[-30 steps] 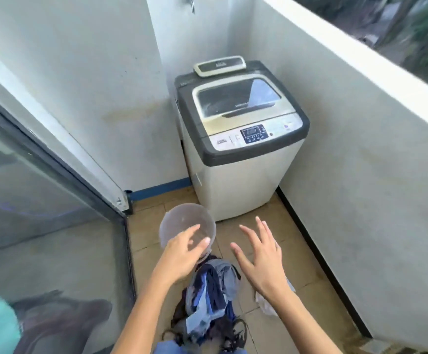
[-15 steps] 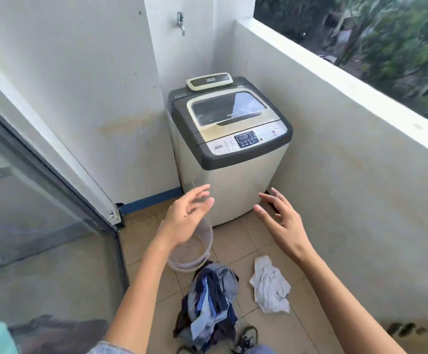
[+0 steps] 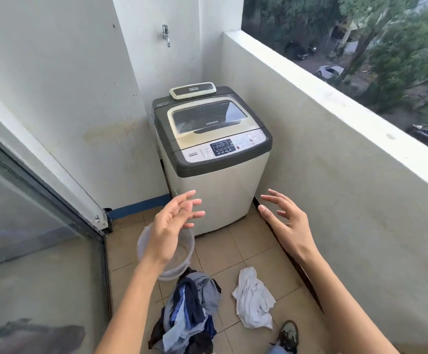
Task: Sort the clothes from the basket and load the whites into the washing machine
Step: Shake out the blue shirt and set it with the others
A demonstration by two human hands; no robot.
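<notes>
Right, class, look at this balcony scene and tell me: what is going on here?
A person is sorting laundry on a tiled balcony. Both hands, the left hand and the right hand, are open in the air in front of the top-loading washing machine, holding nothing. Its lid is closed. On the floor lie a pile of dark and blue clothes and, apart from it, a white garment. A clear plastic bucket stands beside the pile.

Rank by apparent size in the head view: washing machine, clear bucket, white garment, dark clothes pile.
1. washing machine
2. dark clothes pile
3. white garment and clear bucket: look alike; the left hand hides part of the bucket, so unranked.
</notes>
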